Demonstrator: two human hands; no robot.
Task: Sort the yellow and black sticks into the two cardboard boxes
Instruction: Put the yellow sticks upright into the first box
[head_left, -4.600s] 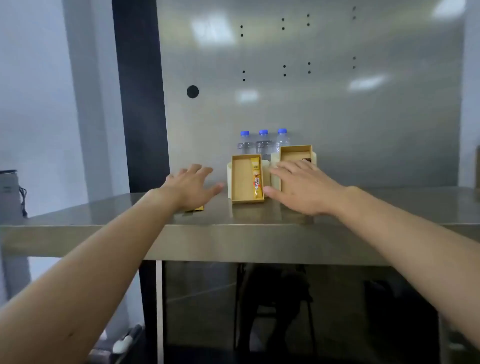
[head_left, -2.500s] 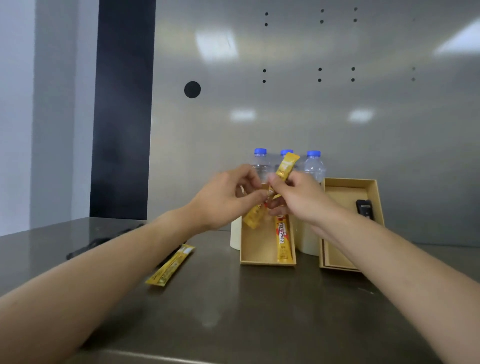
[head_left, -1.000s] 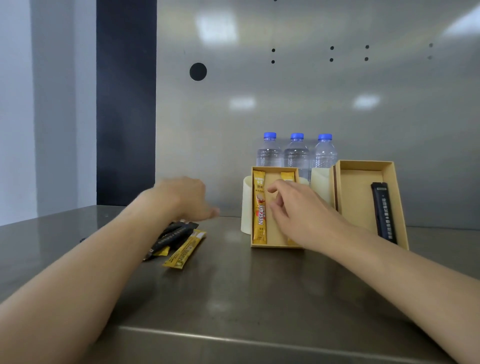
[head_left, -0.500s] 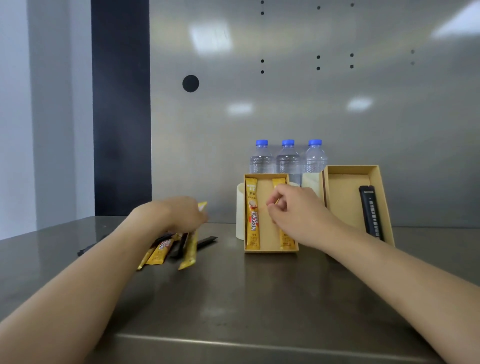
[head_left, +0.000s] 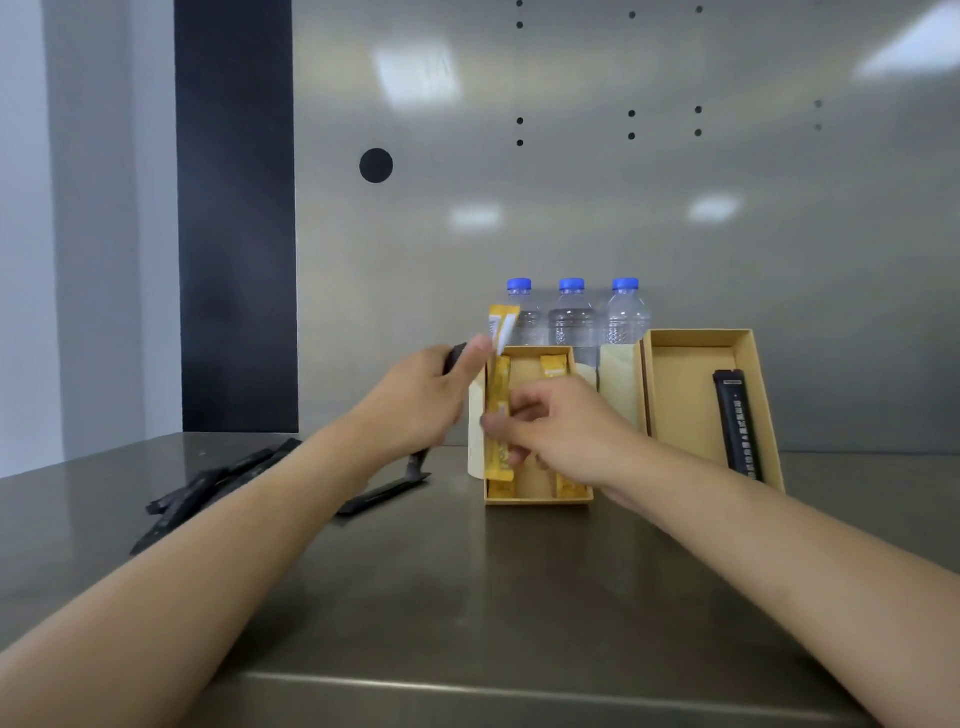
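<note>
Yellow stick (head_left: 500, 384) stands nearly upright over the left cardboard box (head_left: 537, 500), shared between your hands. Your left hand (head_left: 415, 405) steadies its upper part with the thumb. The other fingers curl round a gripped black stick (head_left: 418, 464), probably kept ready for the next drop. Your right hand (head_left: 576, 436) pinches the yellow stick's middle between thumb and forefinger, so this looks like a handover for lowering it beside the boxed yellow stick (head_left: 553, 366). The right cardboard box (head_left: 680, 415), near the tabletop's (head_left: 467, 597) back edge, holds a boxed black stick (head_left: 737, 426). Loose black sticks (head_left: 208, 488) wait towards the left edge, within your left hand's reach.
</note>
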